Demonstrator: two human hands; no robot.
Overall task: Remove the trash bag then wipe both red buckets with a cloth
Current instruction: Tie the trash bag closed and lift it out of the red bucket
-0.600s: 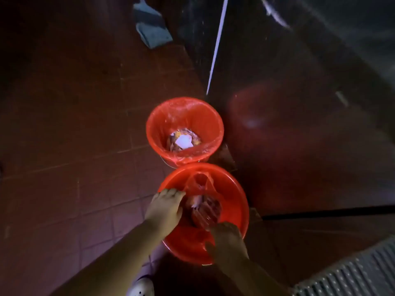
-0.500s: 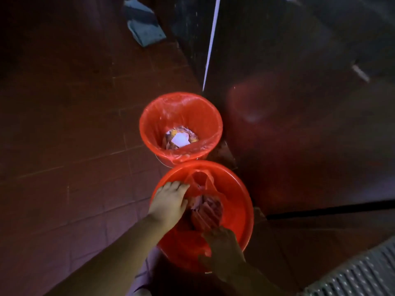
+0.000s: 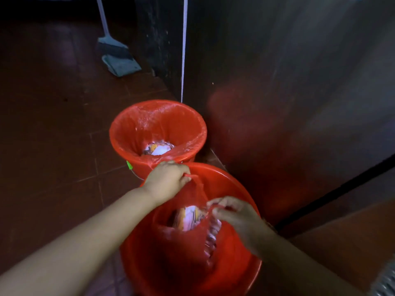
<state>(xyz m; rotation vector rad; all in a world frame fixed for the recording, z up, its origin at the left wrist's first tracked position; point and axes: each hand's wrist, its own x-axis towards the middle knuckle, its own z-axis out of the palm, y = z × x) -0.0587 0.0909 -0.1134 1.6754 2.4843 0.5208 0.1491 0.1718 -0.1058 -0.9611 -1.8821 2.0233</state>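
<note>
Two red buckets stand on the tiled floor by a dark wall. The near bucket (image 3: 235,274) holds a red trash bag (image 3: 181,242) with paper waste showing through its mouth. My left hand (image 3: 166,180) pinches one bag handle at the bucket's far rim. My right hand (image 3: 233,214) pinches the other handle over the bucket's right side, and the bag hangs stretched between them, lifted above the bucket's bottom. The far bucket (image 3: 158,133) is lined with a red bag folded over its rim, with scraps of trash at the bottom.
A broom with a grey dustpan (image 3: 119,60) leans at the back beside the dark wall corner (image 3: 183,60). A dark panel (image 3: 299,103) runs along the right. A metal grate (image 3: 384,280) shows at the lower right corner.
Both hands rose out of the near bucket, each now pinching a bag handle. The bag is pulled up and open between them. The view moved closer.
</note>
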